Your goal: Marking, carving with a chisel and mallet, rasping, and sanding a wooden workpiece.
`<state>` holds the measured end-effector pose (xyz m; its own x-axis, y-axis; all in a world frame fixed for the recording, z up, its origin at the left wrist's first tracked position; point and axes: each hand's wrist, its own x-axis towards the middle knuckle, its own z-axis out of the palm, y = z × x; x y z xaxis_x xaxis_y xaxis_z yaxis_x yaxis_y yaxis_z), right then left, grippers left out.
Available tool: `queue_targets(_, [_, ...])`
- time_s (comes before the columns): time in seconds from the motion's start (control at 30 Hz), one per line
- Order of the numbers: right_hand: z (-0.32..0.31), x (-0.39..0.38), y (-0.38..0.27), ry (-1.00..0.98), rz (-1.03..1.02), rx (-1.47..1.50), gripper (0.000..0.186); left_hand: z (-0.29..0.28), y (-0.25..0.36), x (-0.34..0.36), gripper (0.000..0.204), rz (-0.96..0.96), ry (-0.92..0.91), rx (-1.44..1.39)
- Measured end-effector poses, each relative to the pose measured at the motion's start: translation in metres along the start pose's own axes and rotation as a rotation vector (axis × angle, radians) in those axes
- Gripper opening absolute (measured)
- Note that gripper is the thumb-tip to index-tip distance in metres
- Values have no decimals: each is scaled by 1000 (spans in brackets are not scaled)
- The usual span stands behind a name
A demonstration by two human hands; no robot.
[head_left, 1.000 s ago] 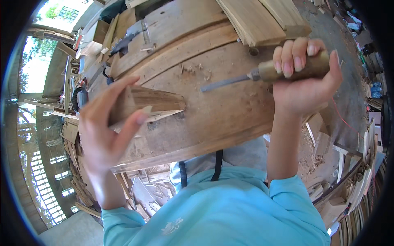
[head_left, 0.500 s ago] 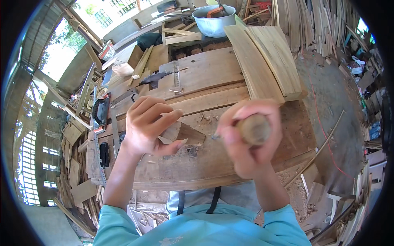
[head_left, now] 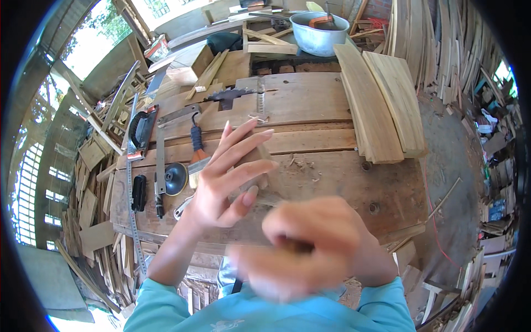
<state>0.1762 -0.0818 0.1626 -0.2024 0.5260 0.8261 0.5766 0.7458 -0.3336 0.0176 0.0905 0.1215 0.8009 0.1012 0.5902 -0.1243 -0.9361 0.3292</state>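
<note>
My left hand (head_left: pixel 229 185) is over the near part of the wooden workbench (head_left: pixel 326 188), its fingers long and its thumb bent inward. Between thumb and fingers is a small wooden block (head_left: pixel 259 174), partly hidden by the fingers. Closer to my body, my right hand (head_left: pixel 310 243) is smeared by motion, its fingers curled round. A brownish bit of a wooden handle (head_left: pixel 298 245) shows inside that grip; the rest of the tool is hidden or blurred. Wood shavings (head_left: pixel 301 162) lie on the bench beyond the block.
Left on the bench are a black-handled tool (head_left: pixel 142 131), a measuring strip (head_left: pixel 133 193), a round black disc (head_left: pixel 176 179) and a tool with a dark wrapped handle (head_left: pixel 196 138). Two thick boards (head_left: pixel 373 110) lie at right; a metal pot (head_left: pixel 319 36) stands behind.
My right hand has swung down and left, toward my body, and its round wooden handle end no longer faces up. The view has shifted, uncovering tools beside my left hand.
</note>
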Motion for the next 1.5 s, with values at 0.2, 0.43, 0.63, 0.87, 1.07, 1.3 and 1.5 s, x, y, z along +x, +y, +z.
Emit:
queue_targets(0.2, [8,44,-44,98,252,123,39,2,-26,-5,44,45,42,-238])
queue_targets(0.43, [26,52,-29,-79,181,53,41,10,-31,6,51,167,120,-214])
queue_targets(0.63, [29,66,-24,-266,103,-104,46,0,-15,-19,57,12,192,-284])
queue_targets(0.87, [70,50,-4,-242,79,160,42,-12,19,-34,53,-279,26,-283])
queue_targets(1.07, [53,42,7,-77,274,281,47,7,14,-25,55,-479,103,-804])
queue_targets(1.3, [36,8,7,215,576,521,36,2,0,-16,64,21,113,-100])
queue_targets(1.5, [43,9,5,339,574,648,36,-1,8,-30,78,-16,169,-285])
